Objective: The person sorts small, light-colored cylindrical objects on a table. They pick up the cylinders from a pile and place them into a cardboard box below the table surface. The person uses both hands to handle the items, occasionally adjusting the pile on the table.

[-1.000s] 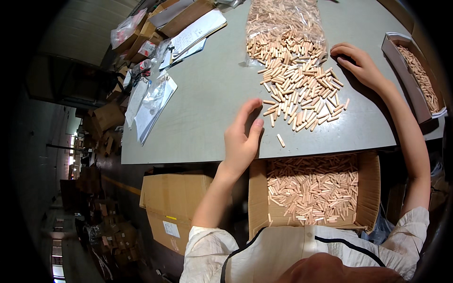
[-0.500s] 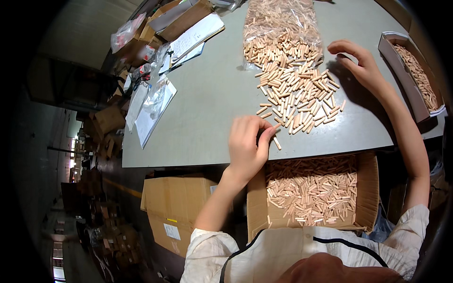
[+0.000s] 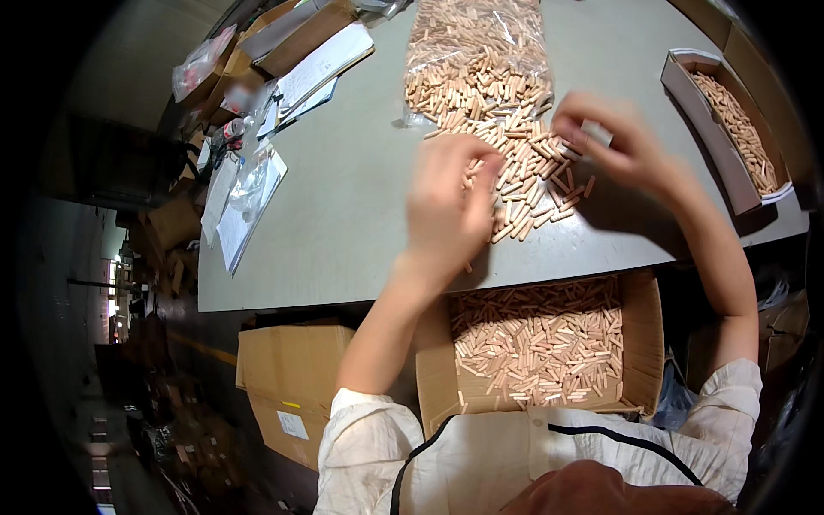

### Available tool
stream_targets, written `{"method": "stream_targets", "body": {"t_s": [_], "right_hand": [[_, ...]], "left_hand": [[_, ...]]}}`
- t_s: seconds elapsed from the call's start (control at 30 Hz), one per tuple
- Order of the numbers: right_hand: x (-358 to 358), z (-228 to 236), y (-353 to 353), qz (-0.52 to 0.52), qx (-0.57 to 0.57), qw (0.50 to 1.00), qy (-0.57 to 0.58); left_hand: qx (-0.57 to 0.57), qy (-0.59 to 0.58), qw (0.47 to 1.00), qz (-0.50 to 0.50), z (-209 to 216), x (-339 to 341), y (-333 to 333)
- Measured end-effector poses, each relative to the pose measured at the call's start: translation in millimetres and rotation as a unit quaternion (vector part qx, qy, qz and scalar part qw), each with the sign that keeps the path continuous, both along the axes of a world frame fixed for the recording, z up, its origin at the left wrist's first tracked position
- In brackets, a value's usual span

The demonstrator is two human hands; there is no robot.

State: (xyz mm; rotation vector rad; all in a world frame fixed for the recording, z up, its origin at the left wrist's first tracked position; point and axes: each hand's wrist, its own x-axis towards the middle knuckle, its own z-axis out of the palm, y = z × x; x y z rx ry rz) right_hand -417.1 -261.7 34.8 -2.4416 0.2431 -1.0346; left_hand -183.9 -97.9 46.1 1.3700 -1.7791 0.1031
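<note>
**Wooden dowels spill across a grey table**

The table fills most of the upper view. Against its near edge, below the tabletop and in front of the person, an open cardboard box holds a broad layer of dowels. To its left stands a brown carton bearing a white label. At the far side of the table lies a clear plastic bag full of dowels; a loose heap spreads from its near end toward the person. A narrow, pale box, also filled with dowels, sits on the right of the table.

The left hand is over the heap's left edge, fingers bent and thumb close to them. The right hand is at the heap's right side, fingers curled toward the thumb. Both hands are blurred, so I cannot tell whether either pinches a dowel. Papers lie at the table's left. Smallest of all, one dowel end shows just beside the left wrist.
</note>
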Motion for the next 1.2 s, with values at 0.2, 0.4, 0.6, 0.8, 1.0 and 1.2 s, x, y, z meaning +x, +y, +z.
{"method": "stream_targets", "body": {"t_s": [0.2, 0.4, 0.6, 0.8, 1.0, 1.2], "right_hand": [[-91, 27, -90, -0.454, -0.120, 0.883, 0.007], [-173, -6, -160, -0.498, -0.055, 0.858, 0.113], [-64, -9, -100, -0.288, -0.046, 0.957, -0.003], [-6, -41, -54, -0.119, -0.044, 0.991, 0.044], [-10, -54, -69, -0.111, 0.104, 0.988, 0.001], [-10, -49, -73, -0.106, 0.093, 0.988, 0.055]], "left_hand": [[0.213, 0.106, 0.969, 0.070, -27, 63, 45], [0.259, -0.165, 0.952, -0.006, -31, 35, 80], [0.232, -0.161, 0.957, -0.064, -31, 13, 87], [0.231, -0.250, 0.935, -0.103, -25, -3, 74], [0.237, 0.142, 0.937, -0.213, -25, 26, 86], [0.240, 0.021, 0.970, -0.027, -29, 58, 104]]}}
